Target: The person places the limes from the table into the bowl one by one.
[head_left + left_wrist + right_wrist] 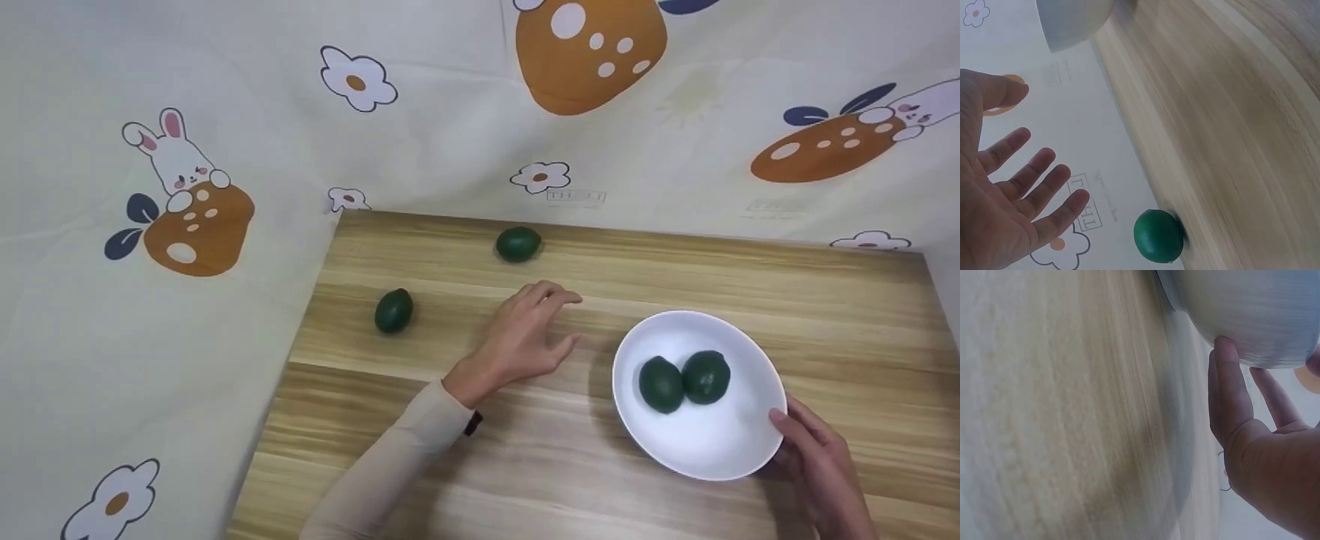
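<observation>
My right hand (821, 454) grips the right side of a white bowl (712, 454), thumb at its rim and fingers against its outer wall, also seen on the bowl's wall (1258, 315) in the right wrist view. Inside lie two dark green limes, a left lime (661, 385) and a right lime (706, 377), touching. To the bowl's left, my left hand (529, 337) hovers over the table with fingers spread and nothing held. Beyond it sits one lime (517, 244) near the back edge; another lime (394, 310) lies farther left.
The wood-grain table (330, 442) meets a pale cloth (442, 150) printed with rabbits, flowers and orange fruit shapes at its back and left. A dark band (473, 424) shows at my left sleeve's cuff.
</observation>
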`<state>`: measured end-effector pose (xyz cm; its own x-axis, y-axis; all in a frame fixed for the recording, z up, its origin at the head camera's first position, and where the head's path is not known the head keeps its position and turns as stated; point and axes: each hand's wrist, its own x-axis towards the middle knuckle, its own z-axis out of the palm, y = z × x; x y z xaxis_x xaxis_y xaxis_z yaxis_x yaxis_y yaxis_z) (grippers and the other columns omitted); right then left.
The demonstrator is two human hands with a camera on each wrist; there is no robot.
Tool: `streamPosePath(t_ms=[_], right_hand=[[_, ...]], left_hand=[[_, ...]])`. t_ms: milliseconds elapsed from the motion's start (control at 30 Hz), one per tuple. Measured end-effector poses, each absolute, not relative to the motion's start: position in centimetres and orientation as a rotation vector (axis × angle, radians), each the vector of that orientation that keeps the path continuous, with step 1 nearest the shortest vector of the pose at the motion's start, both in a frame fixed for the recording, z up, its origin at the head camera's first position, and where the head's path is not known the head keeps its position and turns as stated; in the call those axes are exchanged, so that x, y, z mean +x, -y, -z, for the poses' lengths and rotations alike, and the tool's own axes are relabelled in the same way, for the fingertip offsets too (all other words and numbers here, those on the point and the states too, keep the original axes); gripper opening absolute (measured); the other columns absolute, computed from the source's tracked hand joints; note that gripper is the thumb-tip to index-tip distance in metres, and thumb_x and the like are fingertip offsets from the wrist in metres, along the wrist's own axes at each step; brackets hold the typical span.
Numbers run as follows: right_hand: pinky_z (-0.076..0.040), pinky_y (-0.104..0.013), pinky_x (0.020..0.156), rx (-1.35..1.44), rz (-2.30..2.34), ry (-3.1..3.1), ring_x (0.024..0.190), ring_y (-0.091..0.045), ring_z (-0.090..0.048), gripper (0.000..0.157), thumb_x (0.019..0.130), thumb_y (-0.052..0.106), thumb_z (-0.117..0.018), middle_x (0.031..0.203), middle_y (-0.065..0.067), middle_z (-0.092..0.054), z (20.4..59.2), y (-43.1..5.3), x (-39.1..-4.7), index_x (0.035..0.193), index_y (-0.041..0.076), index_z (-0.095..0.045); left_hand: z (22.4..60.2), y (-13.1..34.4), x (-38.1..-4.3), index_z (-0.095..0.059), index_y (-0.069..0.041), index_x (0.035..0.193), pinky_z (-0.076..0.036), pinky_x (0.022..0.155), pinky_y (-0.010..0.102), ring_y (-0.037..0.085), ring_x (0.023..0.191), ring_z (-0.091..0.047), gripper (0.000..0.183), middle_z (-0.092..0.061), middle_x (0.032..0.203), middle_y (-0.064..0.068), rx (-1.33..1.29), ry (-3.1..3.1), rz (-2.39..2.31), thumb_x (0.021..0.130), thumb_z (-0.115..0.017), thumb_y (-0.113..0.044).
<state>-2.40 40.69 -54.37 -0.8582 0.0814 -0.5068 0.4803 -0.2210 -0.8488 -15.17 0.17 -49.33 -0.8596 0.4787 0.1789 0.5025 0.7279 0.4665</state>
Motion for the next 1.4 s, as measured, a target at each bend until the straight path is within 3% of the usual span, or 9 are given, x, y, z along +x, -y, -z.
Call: streamPosePath(t_ms=[667,1067,1400], right_hand=[[-0.063,-0.024,0.081,0.551,2.258,-1.795,0.096,-0.005,-0.077,0.04,0.111,0.009,-0.05,0.116,0.017,-0.078,54.6,-40.4,-2.4,0.121,0.036,-0.078],[-0.063,-0.023,0.079,0.61,2.176,-1.802,0.094,-0.003,-0.076,0.04,0.111,0.014,-0.052,0.111,0.022,-0.077,54.7,-40.7,-2.4,0.113,0.044,-0.077],[-0.063,-0.023,0.081,0.631,2.145,-1.825,0.094,-0.004,-0.077,0.036,0.111,0.017,-0.054,0.112,0.021,-0.077,54.7,-40.6,-2.4,0.115,0.045,-0.076]], left_hand=[[49.4,2.0,-15.5,-0.064,-0.019,0.139,-0.054,0.105,0.042,0.022,0.125,-0.063,0.047,-0.065,0.132,0.002,-0.74,2.901,0.828,0.096,-0.074,-0.035],[49.7,3.4,-15.5,-0.065,-0.019,0.137,-0.055,0.103,0.042,0.023,0.122,-0.065,0.046,-0.066,0.13,0.003,-0.708,2.892,0.816,0.096,-0.073,-0.037],[50.6,4.9,-15.2,-0.066,-0.017,0.135,-0.056,0.101,0.043,0.024,0.119,-0.066,0.044,-0.067,0.127,0.004,-0.669,2.892,0.801,0.094,-0.077,-0.028]])
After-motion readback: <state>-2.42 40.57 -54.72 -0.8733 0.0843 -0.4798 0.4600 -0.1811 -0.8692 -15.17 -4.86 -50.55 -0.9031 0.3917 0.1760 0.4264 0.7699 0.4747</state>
